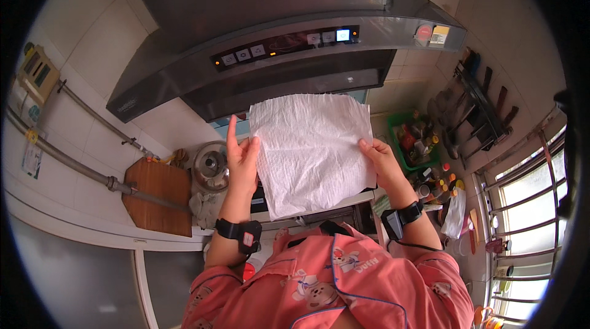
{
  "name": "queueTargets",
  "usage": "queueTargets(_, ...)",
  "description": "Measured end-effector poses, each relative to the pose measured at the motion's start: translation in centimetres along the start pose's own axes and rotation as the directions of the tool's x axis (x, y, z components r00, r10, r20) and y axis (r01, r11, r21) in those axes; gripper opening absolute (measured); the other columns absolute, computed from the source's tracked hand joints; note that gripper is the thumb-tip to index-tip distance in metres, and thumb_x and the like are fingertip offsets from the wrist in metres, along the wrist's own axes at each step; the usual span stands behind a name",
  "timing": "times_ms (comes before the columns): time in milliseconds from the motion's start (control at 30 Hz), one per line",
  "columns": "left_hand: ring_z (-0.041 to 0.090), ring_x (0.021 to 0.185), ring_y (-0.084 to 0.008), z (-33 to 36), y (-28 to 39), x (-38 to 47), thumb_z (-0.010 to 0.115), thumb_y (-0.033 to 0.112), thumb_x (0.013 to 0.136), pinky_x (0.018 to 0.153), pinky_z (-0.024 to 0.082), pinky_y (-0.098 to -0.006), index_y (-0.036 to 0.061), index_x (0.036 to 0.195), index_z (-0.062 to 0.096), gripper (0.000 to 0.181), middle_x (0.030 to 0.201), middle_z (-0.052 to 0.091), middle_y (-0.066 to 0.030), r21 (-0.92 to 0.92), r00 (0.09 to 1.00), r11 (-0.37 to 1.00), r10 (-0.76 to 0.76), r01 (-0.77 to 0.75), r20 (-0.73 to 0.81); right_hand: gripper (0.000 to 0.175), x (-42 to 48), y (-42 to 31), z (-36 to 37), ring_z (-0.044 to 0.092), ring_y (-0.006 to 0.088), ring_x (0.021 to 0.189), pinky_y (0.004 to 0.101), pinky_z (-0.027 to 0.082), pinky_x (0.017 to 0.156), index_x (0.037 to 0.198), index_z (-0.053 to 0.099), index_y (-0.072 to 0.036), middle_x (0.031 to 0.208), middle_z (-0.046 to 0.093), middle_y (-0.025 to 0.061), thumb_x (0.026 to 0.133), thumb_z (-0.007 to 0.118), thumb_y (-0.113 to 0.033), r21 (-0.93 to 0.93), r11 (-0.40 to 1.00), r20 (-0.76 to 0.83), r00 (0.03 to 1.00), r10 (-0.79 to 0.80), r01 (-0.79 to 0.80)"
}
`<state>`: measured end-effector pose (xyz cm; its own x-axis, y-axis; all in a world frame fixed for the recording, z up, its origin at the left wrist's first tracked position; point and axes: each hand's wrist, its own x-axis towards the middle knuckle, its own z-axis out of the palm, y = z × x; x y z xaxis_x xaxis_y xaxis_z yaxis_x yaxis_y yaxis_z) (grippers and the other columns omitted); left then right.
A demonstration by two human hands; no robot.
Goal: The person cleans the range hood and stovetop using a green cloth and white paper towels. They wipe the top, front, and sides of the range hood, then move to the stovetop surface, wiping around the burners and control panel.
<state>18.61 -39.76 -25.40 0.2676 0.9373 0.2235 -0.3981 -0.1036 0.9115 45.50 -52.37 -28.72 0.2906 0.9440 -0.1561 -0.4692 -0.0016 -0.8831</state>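
A white, creased sheet of paper towel (315, 153) is spread out in front of me, held up by its two side edges. My left hand (243, 156) pinches the left edge with the thumb in front, its index finger pointing up free of the sheet. On the opposite edge, my right hand (379, 156) grips with the thumb on the near face; its other fingers are partly behind the sheet. Most of the cooktop area lies hidden behind the towel. Above it spans a dark range hood (295, 47) with a lit button panel (286, 46).
At left, a wooden board (159, 195) leans beside a steel pot lid (211, 165) and a wall pipe (133, 190). A green basket (408, 158) holds bottles at right, below a knife rack (484, 107). More bottles (435, 186) stand near the barred window (530, 218).
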Motion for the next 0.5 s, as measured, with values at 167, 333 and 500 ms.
queueTargets(167,0.05,0.117,-0.0199,-1.2,-4.4,-1.9,0.057,0.034,0.091,0.098,0.04,-0.0376,0.0075,0.14,0.033,0.06,0.129,0.051,-0.0079,-0.425,0.805,0.692,-0.562,0.583,0.189,0.015,-0.5,2.2,-1.6,0.058,0.0071,0.068,0.0225,0.046,0.061,0.089,0.066,-0.006,0.079,0.064,-0.0016,0.089,0.063,-0.021,0.091,0.996,-0.02,1.0,-0.007,0.009)
queueTargets(333,0.057,0.104,-0.0187,-0.9,-6.4,-0.9,0.059,0.021,0.088,0.09,0.044,-0.0325,-0.0008,0.118,0.054,0.037,0.113,0.061,-0.0089,-0.066,0.823,0.836,-0.519,0.545,0.23,0.021,-1.6,2.3,-3.5,0.057,0.0074,0.066,0.0232,0.046,0.057,0.092,0.065,-0.004,0.081,0.064,-0.001,0.09,0.062,-0.025,-0.039,0.998,-0.17,0.985,0.032,-0.039)
queueTargets(500,0.058,0.102,-0.0181,-0.6,-6.1,0.6,0.054,0.014,0.091,0.089,0.044,-0.0314,-0.0006,0.115,0.058,0.028,0.112,0.062,-0.0085,-0.128,0.779,0.799,-0.516,0.587,0.357,0.023,-2.3,1.4,-4.8,0.061,0.0106,0.069,0.025,0.049,0.06,0.093,0.065,-0.003,0.082,0.065,0.0007,0.09,0.062,-0.026,0.054,0.998,-0.173,0.984,0.047,-0.038)
